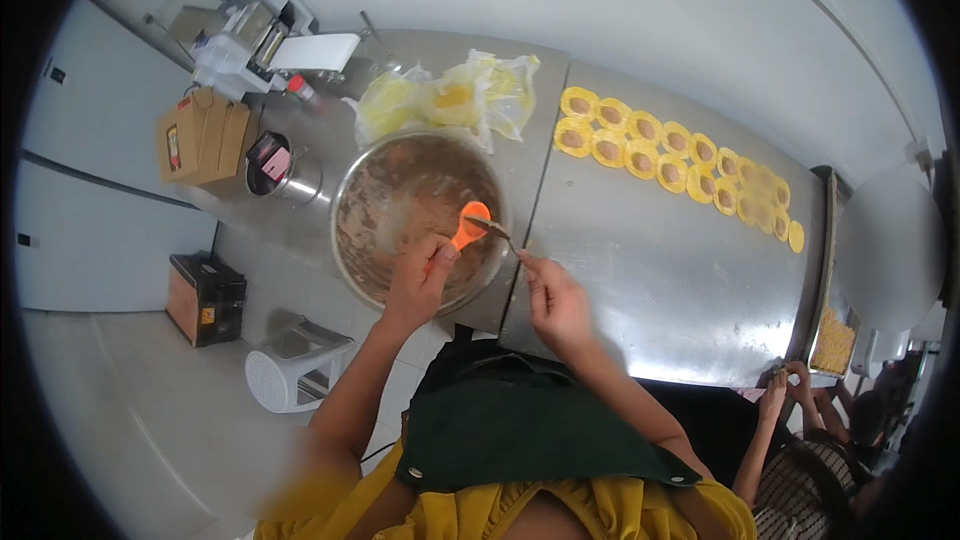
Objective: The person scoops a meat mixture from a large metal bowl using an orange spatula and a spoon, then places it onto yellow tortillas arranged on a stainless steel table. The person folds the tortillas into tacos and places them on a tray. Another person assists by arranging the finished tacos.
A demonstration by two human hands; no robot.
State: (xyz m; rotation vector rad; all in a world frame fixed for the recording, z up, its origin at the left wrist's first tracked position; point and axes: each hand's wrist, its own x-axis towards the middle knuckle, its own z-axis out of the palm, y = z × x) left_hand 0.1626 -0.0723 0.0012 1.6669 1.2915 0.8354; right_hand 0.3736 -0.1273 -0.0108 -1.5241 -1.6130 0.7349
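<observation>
Right hand: fingers closed on the slim handle of a dark spreader [497, 231], the hand [558, 306] well drawn together; the grip sits far back, probably so the blade can swing freely.
Left hand: wrapped [424, 278] firmly around the handle of an orange spoon [473, 224], seemingly to steady it against the blade.
Spoon and spreader: the blade's tip lies across the spoon's scoop; whether they touch I cannot tell.
Mixing bowl: the large metal bowl [347, 255] stands at the counter's near edge, left of the right hand, with brown paste [388, 185] smeared inside. The spoon is held over it, likely so that anything dropped falls back in.
Counter: the bare metal of the counter [660, 280] stretches right of the bowl.
Yellow rounds: set in two rows along the far right side [641, 155], most bearing a brown dab; the rows probably keep each one easy to reach.
Plastic bags: crumpled, yellowish bags [455, 100] lie just beyond the bowl, perhaps kept there within reach.
</observation>
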